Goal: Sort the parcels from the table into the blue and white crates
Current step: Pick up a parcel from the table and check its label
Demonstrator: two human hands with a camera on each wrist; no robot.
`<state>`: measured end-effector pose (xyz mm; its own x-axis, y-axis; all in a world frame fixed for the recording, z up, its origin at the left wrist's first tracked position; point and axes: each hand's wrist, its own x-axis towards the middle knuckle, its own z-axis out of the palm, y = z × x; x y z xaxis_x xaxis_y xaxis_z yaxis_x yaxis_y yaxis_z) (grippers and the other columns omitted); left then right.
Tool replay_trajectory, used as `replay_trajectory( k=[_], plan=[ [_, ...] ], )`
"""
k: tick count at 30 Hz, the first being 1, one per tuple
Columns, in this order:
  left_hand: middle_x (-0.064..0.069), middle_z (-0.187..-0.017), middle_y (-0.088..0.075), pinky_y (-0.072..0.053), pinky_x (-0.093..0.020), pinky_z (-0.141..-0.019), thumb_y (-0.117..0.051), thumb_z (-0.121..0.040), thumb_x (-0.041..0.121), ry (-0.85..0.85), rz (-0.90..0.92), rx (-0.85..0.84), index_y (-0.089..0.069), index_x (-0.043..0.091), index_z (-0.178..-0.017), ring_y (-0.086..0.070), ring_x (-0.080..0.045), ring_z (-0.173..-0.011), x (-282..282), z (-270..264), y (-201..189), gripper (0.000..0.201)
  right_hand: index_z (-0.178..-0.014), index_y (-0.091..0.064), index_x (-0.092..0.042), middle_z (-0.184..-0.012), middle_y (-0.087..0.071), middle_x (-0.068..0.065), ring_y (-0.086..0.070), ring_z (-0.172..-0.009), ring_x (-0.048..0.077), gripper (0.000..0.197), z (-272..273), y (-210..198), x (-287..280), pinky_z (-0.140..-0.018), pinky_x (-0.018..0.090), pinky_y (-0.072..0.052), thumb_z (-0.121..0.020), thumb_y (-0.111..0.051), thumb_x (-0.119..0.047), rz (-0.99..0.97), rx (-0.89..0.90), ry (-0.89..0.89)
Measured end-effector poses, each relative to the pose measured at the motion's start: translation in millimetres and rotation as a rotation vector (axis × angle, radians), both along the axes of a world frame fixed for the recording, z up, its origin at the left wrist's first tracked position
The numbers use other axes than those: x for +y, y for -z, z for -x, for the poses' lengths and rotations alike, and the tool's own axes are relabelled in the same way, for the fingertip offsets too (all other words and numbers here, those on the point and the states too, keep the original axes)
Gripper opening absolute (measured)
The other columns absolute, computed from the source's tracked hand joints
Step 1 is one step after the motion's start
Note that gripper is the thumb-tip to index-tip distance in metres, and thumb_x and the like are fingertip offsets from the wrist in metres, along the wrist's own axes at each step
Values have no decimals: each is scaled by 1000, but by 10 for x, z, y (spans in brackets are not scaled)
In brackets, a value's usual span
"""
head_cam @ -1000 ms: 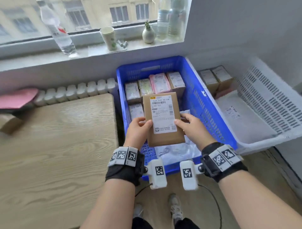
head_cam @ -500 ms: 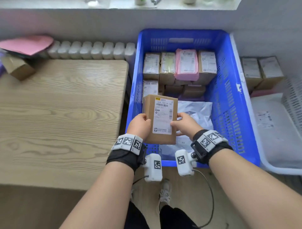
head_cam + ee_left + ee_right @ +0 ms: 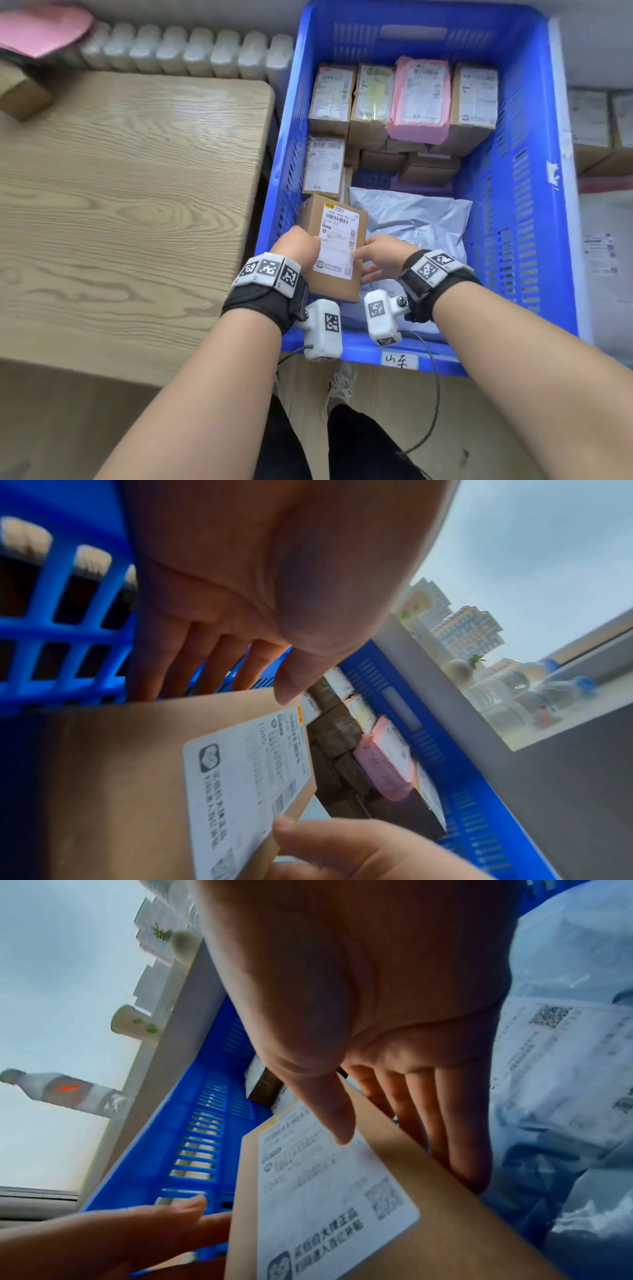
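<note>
A brown cardboard parcel (image 3: 334, 246) with a white label is held low inside the blue crate (image 3: 561, 171), near its left wall and over its front half. My left hand (image 3: 305, 243) grips the parcel's left edge, thumb on top and fingers behind it (image 3: 192, 664). My right hand (image 3: 370, 255) holds the right edge, with its thumb on the label (image 3: 335, 1123) and fingers along the side. The parcel (image 3: 342, 1204) tilts, its far end lower. The white crate (image 3: 586, 291) stands to the right of the blue one.
Several labelled boxes and a pink parcel (image 3: 419, 99) stand at the blue crate's far end. A grey poly bag (image 3: 411, 219) lies beside the held parcel. The wooden table (image 3: 120, 205) is to the left, with a brown box (image 3: 20, 96) at its far corner.
Both hands have lowered the brown parcel from above the blue crate down into it, towards its left wall. The view has tilted down, away from the window.
</note>
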<state>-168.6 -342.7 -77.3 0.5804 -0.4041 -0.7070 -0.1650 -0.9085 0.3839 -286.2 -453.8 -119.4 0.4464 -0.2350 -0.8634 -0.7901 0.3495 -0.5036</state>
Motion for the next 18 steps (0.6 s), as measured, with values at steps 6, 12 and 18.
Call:
replay_trajectory(
  k=[6,12,18],
  plan=[
    [-21,-130,-57,-45,-32,-87,-43,-100,4,-15,-102,107,-53,-5,-131,-55,-34,-121,-130,-44,1,34,-121,-54,-1,-114,-65,19,-68,-81,30,23,-45,235,-122,-70,38,-57,-100,-45,0,-70,57,-22],
    [-17,-124,-58,-46,-32,-88,-43,-100,0,194,-252,90,-54,-4,-129,-56,-31,-120,-164,-31,277,31,-123,-54,2,-104,-65,21,-66,-80,31,25,-34,406,-99,-76,39,-58,-100,-43,3,-146,83,19],
    [-20,-136,-49,-43,-34,-99,-34,-102,0,253,-310,-12,-47,-7,-133,-50,-32,-126,-260,-6,258,35,-138,-47,-2,-98,-61,12,-60,-85,27,37,-24,559,-125,-100,47,-50,-101,-46,-3,-86,72,-74]
  ],
)
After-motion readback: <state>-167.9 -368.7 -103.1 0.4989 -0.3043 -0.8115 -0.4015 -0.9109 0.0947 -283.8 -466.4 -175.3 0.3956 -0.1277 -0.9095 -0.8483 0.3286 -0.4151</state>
